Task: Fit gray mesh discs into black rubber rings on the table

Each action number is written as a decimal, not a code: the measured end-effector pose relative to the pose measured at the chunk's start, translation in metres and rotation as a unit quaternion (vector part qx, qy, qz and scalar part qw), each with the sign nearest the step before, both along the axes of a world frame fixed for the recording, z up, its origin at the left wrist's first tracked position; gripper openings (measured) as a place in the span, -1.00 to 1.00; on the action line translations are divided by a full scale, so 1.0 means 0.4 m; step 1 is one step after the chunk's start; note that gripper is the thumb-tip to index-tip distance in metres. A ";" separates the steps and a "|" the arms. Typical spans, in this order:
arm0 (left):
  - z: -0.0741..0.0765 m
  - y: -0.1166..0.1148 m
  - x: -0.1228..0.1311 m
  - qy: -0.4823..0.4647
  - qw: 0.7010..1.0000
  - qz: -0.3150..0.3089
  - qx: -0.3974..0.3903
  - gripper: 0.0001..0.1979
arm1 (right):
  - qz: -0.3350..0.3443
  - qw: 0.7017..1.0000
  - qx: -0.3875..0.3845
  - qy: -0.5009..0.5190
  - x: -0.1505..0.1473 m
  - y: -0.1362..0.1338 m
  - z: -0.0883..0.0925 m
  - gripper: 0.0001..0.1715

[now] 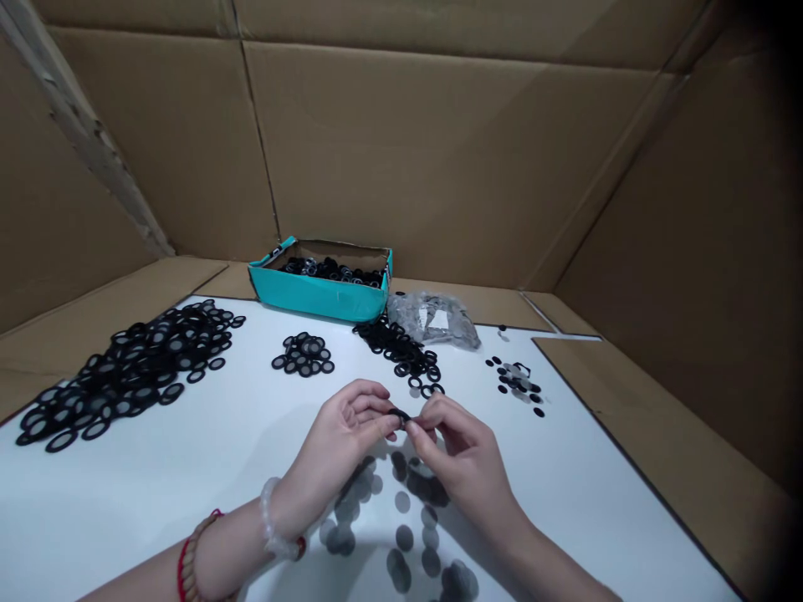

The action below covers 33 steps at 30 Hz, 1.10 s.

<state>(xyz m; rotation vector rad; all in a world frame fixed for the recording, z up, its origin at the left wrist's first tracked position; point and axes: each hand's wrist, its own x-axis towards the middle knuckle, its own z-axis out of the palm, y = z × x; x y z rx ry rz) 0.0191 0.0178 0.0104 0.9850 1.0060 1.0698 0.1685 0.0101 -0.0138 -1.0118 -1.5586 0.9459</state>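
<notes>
Cardboard sheets (439,150) are walling in a white surface (156,502), where a teal box (319,297) is holding dark rings and a large pile of black rings (125,376) is spreading across the left side. Just above the surface, the left hand (342,431) and right hand (461,451) are both grasping one thin black ring (399,415), partly hidden between their fingers.

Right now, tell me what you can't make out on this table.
Head view:
- Thin black ring pinched by left hand and right hand: mostly hidden by the fingers.
- Open teal cardboard box: front wall hides its lower contents.
- Crinkled clear plastic bag: contents blurred by the film.
</notes>
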 end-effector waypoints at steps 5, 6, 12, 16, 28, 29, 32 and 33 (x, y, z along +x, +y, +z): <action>-0.007 0.002 -0.011 -0.008 1.000 -0.018 -0.009 -0.75 | 0.038 0.998 -0.054 0.020 0.002 0.006 0.004 -0.75; -0.007 0.003 -0.013 -0.002 0.999 -0.034 -0.006 -0.75 | 0.043 0.997 -0.057 0.022 0.002 0.007 0.005 -0.76; 0.000 0.007 -0.018 0.030 0.999 -0.042 -0.004 -0.74 | 0.047 0.999 -0.024 -0.003 0.007 0.008 0.006 -0.75; -0.002 0.005 -0.018 0.031 0.999 -0.041 -0.017 -0.72 | 0.039 0.999 0.001 -0.019 0.010 0.007 0.005 -0.75; -0.003 -0.012 -0.002 -0.031 0.998 -0.003 -0.056 -0.76 | 0.057 0.997 0.027 -0.037 0.013 0.005 0.013 -0.75; -0.003 -0.013 0.000 -0.038 0.998 0.002 -0.056 -0.76 | 0.056 0.997 0.029 -0.040 0.013 0.005 0.014 -0.76; -0.008 -0.016 0.003 -0.070 0.996 0.028 -0.055 -0.74 | 0.061 0.997 0.013 -0.051 0.011 0.006 0.014 -0.77; -0.011 -0.017 0.004 -0.079 0.995 0.034 -0.056 -0.75 | 0.065 0.996 0.006 -0.056 0.010 0.007 0.013 -0.77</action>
